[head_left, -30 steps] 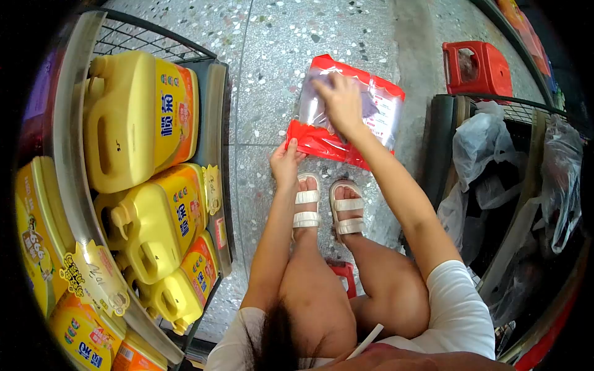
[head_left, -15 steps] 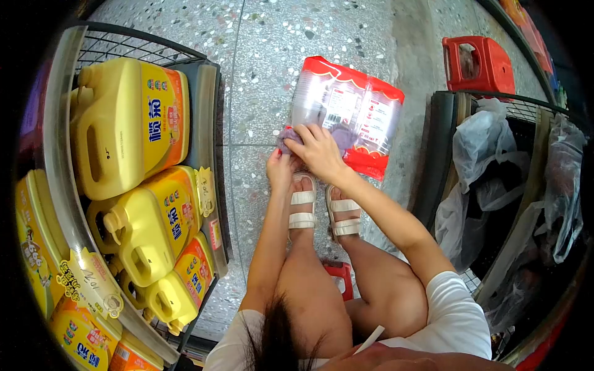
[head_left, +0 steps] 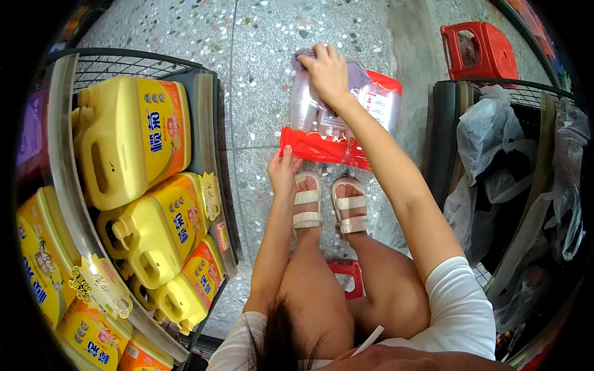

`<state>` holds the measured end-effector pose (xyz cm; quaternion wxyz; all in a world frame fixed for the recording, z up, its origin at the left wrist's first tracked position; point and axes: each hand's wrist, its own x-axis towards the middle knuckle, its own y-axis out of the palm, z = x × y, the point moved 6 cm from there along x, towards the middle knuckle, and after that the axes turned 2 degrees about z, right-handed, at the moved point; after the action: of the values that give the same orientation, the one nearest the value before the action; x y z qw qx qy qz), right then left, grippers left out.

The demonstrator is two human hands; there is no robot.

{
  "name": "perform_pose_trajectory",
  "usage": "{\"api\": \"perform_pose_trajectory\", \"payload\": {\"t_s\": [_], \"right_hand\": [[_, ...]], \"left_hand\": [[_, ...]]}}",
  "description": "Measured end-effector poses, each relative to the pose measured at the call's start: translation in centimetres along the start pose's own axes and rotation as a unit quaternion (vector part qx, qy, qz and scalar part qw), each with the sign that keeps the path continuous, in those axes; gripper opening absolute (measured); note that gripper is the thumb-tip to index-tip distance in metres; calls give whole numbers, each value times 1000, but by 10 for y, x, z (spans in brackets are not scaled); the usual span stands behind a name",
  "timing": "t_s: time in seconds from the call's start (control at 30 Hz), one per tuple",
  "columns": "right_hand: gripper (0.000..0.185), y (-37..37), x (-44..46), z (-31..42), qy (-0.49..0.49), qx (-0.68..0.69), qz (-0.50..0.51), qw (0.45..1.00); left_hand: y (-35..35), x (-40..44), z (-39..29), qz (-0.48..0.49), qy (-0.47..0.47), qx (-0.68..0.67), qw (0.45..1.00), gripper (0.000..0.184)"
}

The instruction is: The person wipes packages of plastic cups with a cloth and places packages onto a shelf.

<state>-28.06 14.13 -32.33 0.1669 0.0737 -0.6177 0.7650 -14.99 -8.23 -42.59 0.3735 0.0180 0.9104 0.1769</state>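
A clear plastic pack with red printed ends lies on the floor in front of my feet; stacked clear cups seem to show through it. My left hand pinches the near left corner of its red end. At the pack's far edge, my right hand grips a purple cloth, with fingers curled over it. Part of the cloth spreads to the right of the hand across the pack. My palm hides some of the cloth and wrapper.
Yellow detergent jugs fill a wire rack on the left. On the right, plastic bags hang on another rack. A red stool stands at the far right, and something red shows between my legs. My sandals rest on speckled floor.
My right hand has moved the cloth from the pack's near left area to its far edge. My left hand now pinches the near red end, and the pack has shifted slightly.
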Motion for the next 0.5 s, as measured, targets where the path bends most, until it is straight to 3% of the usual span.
{"api": "perform_pose_trajectory", "payload": {"t_s": [0.1,0.17,0.37,0.5], "right_hand": [[27,-5,2,-19,70,8,-27,997],[30,-9,-4,-28,69,42,-24,996],[30,-31,-45,-28,74,59,-1,995],[33,-42,-66,-11,90,83,19,992]], "left_hand": [[-1,3,-4,-9,7,-7,1000,27],[3,2,-8,-34,11,-25,999,26],[18,46,-55,13,79,15,997,27],[47,81,-78,63,123,-89,986,31]]}}
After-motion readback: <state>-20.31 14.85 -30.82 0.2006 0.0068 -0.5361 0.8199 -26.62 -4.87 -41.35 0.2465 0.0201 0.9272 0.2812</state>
